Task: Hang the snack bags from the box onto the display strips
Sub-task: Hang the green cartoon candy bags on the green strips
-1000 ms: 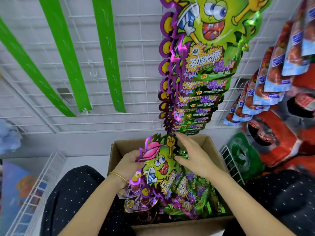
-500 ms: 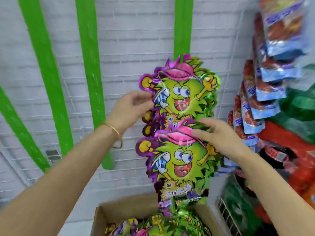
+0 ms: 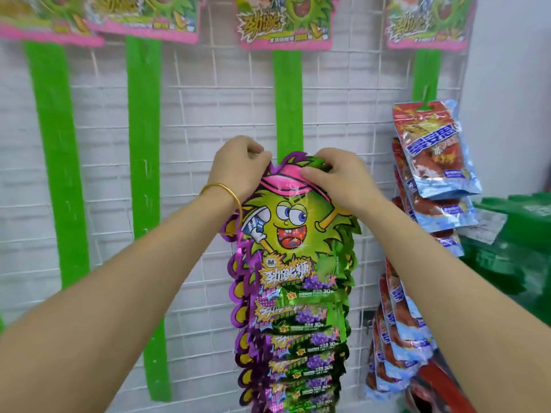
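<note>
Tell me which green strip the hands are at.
The third strip from the left, loaded with green monster bags. The left hand and right hand pinch the top bag there; the two left strips are bare, the rightmost holds red bags.

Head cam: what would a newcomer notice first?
The green cartoon-monster snack bag at centre, its top pinched by the left hand and right hand at a green display strip, above a column of the same bags. Red-and-blue bags hang on the strip to the right; two bare strips hang at left.

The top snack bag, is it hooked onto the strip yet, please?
Cannot tell: the left hand and right hand hold the snack bag by its top at the green strip, covering its hanging point.
</note>
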Motion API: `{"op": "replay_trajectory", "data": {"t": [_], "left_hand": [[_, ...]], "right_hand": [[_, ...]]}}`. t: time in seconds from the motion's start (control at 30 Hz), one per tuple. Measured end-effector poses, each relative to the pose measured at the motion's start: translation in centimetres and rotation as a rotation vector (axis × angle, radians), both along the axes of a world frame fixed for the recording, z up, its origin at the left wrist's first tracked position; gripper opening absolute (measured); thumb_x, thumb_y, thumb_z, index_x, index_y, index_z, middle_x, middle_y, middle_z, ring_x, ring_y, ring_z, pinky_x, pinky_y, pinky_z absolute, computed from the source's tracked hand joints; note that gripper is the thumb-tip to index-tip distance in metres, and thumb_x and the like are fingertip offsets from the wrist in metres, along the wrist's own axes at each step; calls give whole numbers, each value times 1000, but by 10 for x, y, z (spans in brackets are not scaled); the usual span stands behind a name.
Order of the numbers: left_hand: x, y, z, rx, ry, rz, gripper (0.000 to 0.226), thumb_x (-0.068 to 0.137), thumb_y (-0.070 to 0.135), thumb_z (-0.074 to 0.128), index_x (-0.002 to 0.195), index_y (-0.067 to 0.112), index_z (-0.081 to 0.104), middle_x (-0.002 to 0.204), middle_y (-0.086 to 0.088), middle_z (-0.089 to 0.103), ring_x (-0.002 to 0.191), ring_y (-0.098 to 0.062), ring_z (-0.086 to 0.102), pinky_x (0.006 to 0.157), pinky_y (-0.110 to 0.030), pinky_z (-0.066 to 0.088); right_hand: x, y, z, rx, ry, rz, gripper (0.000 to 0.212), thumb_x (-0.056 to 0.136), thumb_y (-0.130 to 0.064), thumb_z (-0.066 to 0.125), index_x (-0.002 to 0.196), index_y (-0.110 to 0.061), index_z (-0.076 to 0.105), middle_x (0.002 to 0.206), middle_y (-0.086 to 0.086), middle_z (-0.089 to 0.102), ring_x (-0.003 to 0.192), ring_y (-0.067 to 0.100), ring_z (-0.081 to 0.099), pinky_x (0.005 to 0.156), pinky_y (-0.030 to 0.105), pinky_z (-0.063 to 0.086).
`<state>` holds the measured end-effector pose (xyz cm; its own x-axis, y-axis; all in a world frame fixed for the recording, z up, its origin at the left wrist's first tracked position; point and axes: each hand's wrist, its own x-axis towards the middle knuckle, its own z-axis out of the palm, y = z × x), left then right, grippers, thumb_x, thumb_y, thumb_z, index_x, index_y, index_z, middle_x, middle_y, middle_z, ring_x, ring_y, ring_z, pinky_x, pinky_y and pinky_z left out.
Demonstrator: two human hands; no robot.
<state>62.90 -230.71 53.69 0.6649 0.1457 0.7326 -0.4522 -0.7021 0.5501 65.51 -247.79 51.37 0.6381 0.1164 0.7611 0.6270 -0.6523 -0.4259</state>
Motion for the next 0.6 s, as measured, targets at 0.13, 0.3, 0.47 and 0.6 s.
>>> {"op": "replay_trajectory", "data": {"t": [0.13,0.3,0.47,0.6], "left_hand": [[0,-11,11,21,19,-22,21,86,20,56,100,9,65,101,-9,67,97,-22,61,86,-29,46],[3,-16,21,18,71,-48,17,86,21,57,91,10,68,86,-10,64,82,-23,59,80,-30,49],[2,-23,31,32,246,-83,25,90,31,53,81,9,62,73,-10,50,67,-21,45,56,-24,37],[3,-31,43,139,440,30,47,91,42,49,112,2,59,109,-12,60,88,-26,53,71,-26,37]], "right_hand": [[10,-1,6,-2,-3,-15,18,84,-36,61,76,-20,56,68,-2,52,79,25,55,74,45,49],[17,1,14,6,21,-56,26,84,-38,60,67,-21,48,66,-4,51,79,26,55,73,41,47],[19,-1,18,9,39,-82,30,83,-38,59,62,-21,48,64,-5,49,79,26,54,71,38,44],[17,-3,19,-14,19,-116,34,83,-39,60,57,-22,45,63,-5,47,78,24,53,68,36,42]]}}
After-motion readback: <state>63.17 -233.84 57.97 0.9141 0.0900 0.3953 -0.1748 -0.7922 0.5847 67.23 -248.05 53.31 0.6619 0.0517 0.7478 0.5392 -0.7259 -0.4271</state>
